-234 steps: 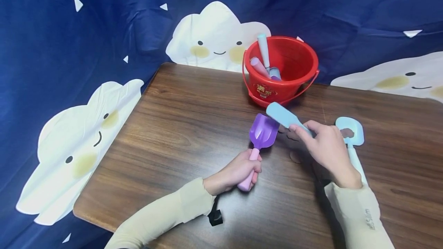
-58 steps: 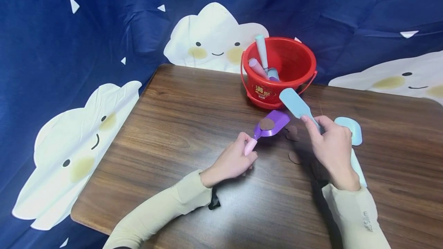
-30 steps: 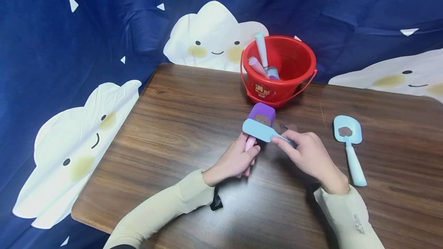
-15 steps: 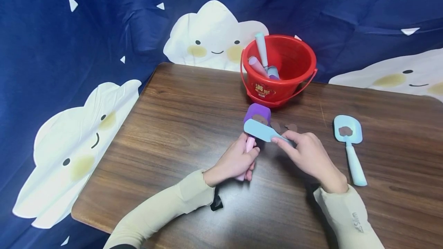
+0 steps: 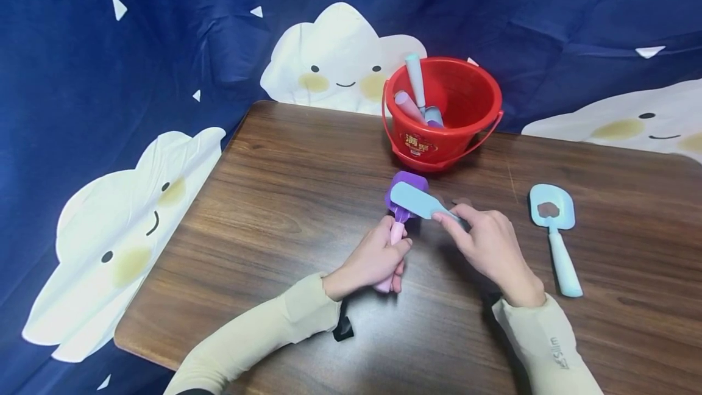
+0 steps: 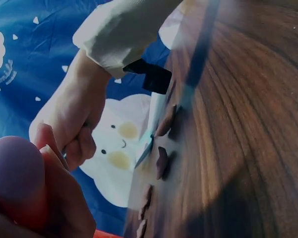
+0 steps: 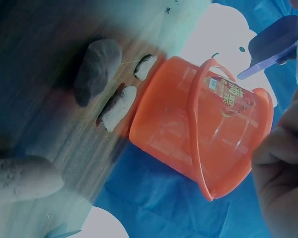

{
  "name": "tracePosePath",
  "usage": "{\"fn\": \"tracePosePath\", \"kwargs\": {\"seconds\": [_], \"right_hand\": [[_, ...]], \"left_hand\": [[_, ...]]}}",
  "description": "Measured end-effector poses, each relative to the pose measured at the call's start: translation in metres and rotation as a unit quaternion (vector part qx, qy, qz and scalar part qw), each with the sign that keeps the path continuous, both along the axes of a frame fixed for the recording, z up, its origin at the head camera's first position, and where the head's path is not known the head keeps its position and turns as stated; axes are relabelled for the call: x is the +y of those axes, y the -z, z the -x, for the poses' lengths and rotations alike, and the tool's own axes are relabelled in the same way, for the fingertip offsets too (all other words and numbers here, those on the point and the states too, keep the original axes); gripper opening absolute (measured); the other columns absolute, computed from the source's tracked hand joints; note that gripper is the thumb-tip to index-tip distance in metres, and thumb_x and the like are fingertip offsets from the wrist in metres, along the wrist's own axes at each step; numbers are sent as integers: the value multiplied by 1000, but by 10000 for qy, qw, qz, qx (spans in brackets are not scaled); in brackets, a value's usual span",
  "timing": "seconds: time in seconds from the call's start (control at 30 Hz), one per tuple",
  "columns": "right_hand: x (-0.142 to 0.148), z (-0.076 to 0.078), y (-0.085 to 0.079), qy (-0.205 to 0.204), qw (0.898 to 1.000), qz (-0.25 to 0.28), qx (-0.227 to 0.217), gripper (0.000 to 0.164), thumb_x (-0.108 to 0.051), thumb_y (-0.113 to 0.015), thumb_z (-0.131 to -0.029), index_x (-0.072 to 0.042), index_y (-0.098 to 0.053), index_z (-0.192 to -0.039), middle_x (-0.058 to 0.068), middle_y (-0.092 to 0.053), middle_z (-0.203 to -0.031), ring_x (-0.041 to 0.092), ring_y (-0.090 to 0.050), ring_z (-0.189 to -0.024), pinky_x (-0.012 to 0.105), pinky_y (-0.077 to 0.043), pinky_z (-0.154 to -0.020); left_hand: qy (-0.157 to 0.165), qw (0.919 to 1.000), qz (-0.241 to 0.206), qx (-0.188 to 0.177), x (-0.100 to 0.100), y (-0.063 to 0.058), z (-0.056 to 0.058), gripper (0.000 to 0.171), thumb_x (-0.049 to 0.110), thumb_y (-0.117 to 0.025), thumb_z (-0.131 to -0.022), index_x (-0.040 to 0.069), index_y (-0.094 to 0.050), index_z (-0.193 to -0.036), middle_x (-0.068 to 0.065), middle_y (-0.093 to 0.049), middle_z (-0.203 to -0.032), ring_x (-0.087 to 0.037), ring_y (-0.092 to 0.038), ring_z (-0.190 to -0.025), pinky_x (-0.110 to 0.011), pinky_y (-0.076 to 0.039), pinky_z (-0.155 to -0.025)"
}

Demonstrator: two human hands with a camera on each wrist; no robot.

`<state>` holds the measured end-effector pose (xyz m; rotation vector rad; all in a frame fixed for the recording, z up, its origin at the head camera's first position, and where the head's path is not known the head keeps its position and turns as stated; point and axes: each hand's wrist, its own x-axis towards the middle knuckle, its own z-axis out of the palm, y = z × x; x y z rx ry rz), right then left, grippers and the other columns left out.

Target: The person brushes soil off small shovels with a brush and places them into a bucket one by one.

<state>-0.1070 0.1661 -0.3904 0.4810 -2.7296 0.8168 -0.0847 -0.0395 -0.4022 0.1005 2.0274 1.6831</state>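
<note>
My left hand (image 5: 378, 255) grips the pink handle of a purple toy shovel (image 5: 412, 179), held above the table in front of the bucket. In my right hand (image 5: 490, 245) I pinch a light blue, flat-bladed toy shovel (image 5: 415, 201) by its neck. Its blade lies across the purple scoop in the head view and hides part of it. In the right wrist view the purple scoop (image 7: 278, 42) is tilted beside my right hand. Brown lumps (image 7: 119, 108) lie on the table below, mostly covered by the right hand in the head view.
A red bucket (image 5: 455, 145) stands at the back with several toy tool handles leaning inside it. To the right, a pale blue toy shovel (image 5: 562, 261) lies on the wooden table (image 5: 285, 200), a brown lump (image 5: 548, 210) in its scoop. A blue cloud-printed cloth hangs behind.
The purple scoop, first bare, later carried a brown lump, which is now out of sight. My right hand has brought the blue shovel left from near the bucket over the purple scoop.
</note>
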Motion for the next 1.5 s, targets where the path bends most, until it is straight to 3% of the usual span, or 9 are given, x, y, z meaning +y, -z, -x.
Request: {"fn": "tracePosePath", "kwargs": {"seconds": [0.23,0.4,0.57,0.63,0.73,0.9,1.07,1.27,1.5], "right_hand": [[14,4,1,503,9986,121,66,29,-31,-68,-89,-2,-70,-93,-1,-49,-49,12,-37,-45,24,-30,-42],[14,4,2,664,9966,361,317,24,-27,-70,-88,-3,-71,-90,1,-53,-50,10,-36,-45,24,-28,-42],[13,3,-4,989,9907,785,503,26,-28,-68,-89,-2,-70,-88,4,-47,-50,8,-33,-45,22,-23,-40],[13,2,-7,897,9907,946,388,24,-27,-69,-89,-3,-71,-89,6,-55,-53,7,-35,-47,21,-24,-41],[11,1,-8,373,9959,827,61,20,-26,-69,-89,-5,-71,-91,4,-61,-59,7,-41,-50,19,-31,-44],[7,2,-7,-254,9970,299,-674,23,-33,-66,-91,-10,-70,-90,-4,-48,-54,10,-42,-52,22,-37,-48],[9,4,-6,150,9963,147,-833,33,-37,-61,-93,-6,-69,-96,-2,-50,-54,14,-44,-53,24,-36,-48],[15,7,-3,607,9970,76,-477,36,-36,-61,-93,-1,-70,-95,1,-51,-51,15,-39,-49,25,-31,-45],[17,7,-4,741,9945,665,-319,32,-35,-63,-92,-4,-71,-93,10,-71,-70,15,-46,-53,24,-33,-44]], "left_hand": [[244,9994,255,-17,6,-2,-10,7,14,-48,-97,11,-44,-102,-5,-50,-54,-18,-55,-34,-40,-50,-34],[195,9988,427,129,4,-1,-7,7,15,-47,-97,11,-44,-102,-5,-51,-56,-17,-56,-34,-40,-50,-33],[98,9984,517,217,2,1,-5,9,14,-47,-97,11,-44,-104,-4,-52,-58,-17,-56,-34,-39,-49,-32],[81,9981,560,228,1,1,-4,8,15,-47,-97,11,-44,-104,-4,-53,-58,-17,-56,-34,-39,-49,-32],[97,9976,640,236,1,1,-4,7,15,-47,-97,13,-44,-103,-5,-54,-59,-17,-56,-35,-38,-48,-31],[163,9957,824,395,-1,0,-5,6,14,-47,-96,12,-44,-101,-5,-54,-57,-16,-55,-34,-36,-46,-30],[272,9927,1038,545,-3,0,-7,8,12,-48,-95,10,-45,-102,-5,-52,-51,-14,-51,-32,-35,-44,-28],[328,9917,1141,497,-4,0,-6,9,12,-48,-94,10,-45,-103,-5,-52,-52,-15,-51,-33,-34,-43,-28],[218,9946,948,372,-6,1,-4,10,12,-48,-95,9,-45,-104,-10,-55,-57,-14,-51,-33,-36,-44,-28]]}}
